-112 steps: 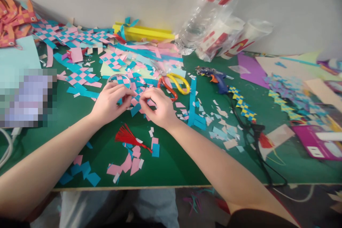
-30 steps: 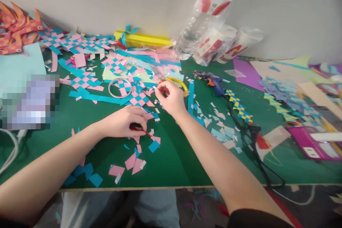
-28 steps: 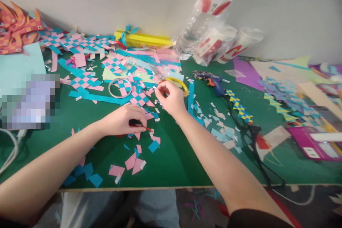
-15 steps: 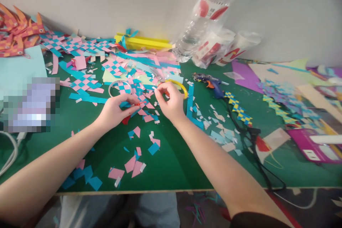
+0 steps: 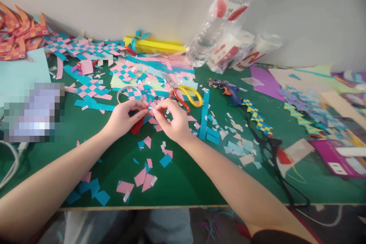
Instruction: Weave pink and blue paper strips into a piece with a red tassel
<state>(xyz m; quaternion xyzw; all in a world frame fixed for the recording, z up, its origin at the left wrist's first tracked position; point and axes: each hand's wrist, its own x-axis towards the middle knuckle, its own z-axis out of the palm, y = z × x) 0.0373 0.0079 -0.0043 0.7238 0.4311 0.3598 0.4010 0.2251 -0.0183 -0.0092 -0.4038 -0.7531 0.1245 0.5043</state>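
Near the middle of the table, my left hand (image 5: 125,116) pinches a red tassel (image 5: 137,125), its threads hanging below the fingers. My right hand (image 5: 173,121) has its thumb and forefinger closed on a small white piece (image 5: 151,108) right beside the tassel's top. What the white piece is made of cannot be made out. Just behind my right hand lie scissors (image 5: 199,98) with one yellow and one red-orange handle. A round clear ring, perhaps a tape roll (image 5: 140,92), stands behind my left hand. Pink and blue paper scraps (image 5: 140,176) lie around both hands.
Woven pink-and-blue paper strips (image 5: 85,48) and a yellow folded strip (image 5: 160,47) lie at the back. A plastic bottle (image 5: 228,9) leans there beside bagged cups (image 5: 228,49). To the right are a glue gun (image 5: 234,97) with its cable and a magenta case (image 5: 326,156). A blurred-out device (image 5: 34,112) sits left.
My right hand has moved left and slightly down, bringing the small white piece to the tassel. The scissors behind it show more fully. My left hand keeps its pinch on the tassel.
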